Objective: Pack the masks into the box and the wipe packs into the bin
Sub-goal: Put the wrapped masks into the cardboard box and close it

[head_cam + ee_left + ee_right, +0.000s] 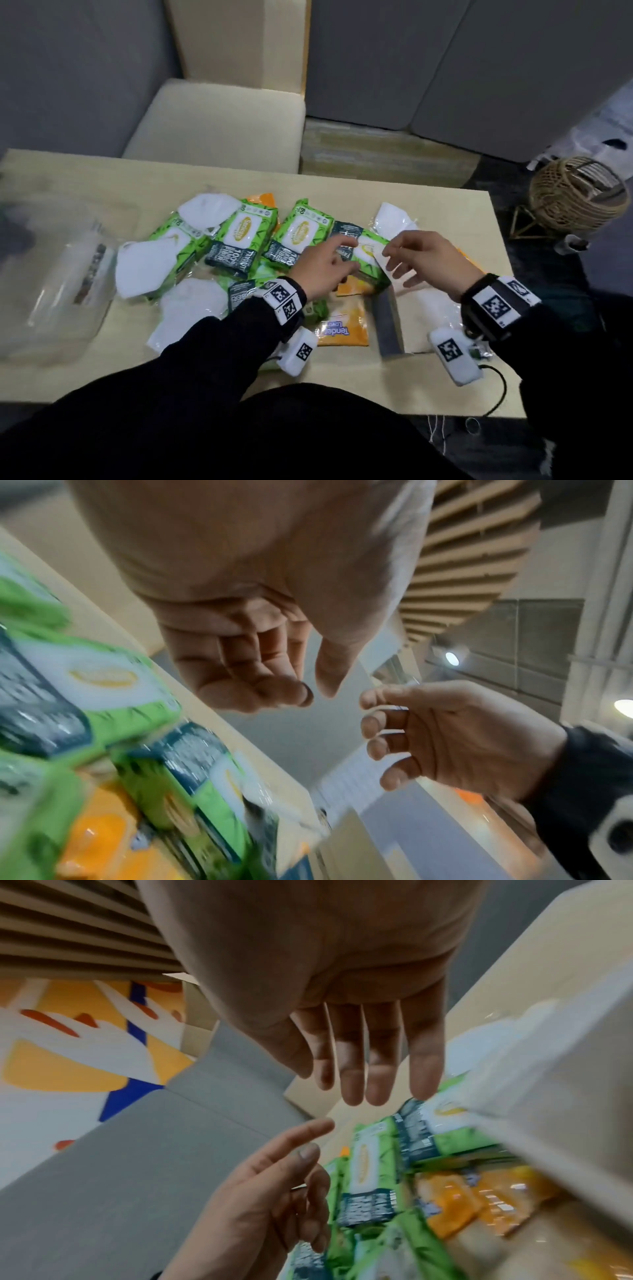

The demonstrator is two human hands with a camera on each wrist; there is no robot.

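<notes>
Black sleeves fill the bottom of the head view, both forearms reaching forward over the table (445, 387), wrists strapped with marker tags. Both wrist views are motion-blurred, so pack labels are barely readable and edges smear.

Left hand (323, 265) hovers palm down above the pile, fingers loosely curled and spread, gripping nothing; its fingertips sit over a green wipe pack (356, 255), contact not clear. Right hand (423, 262) is just beside it, fingers relaxed and slightly fanned, also empty, hanging over a wrapped white mask (394, 219) at the box edge. The hands are close together but not touching.

Box (388, 320), white with a grey inner wall, lies under the right forearm, mostly hidden by it; whatever is inside cannot be made out apart from white wrapped material. More green wipe packs (239, 240) lie in the table's middle, with white masks (147, 263) on and beside them. An orange wipe pack (342, 334) lies near the box, half covered by the left wrist. Clear plastic bin (58, 274) sits at the table's left, blurred, well apart from both hands.

Beyond the table stand a cream chair (219, 116) and, on the floor at right, a wicker basket (575, 195).
</notes>
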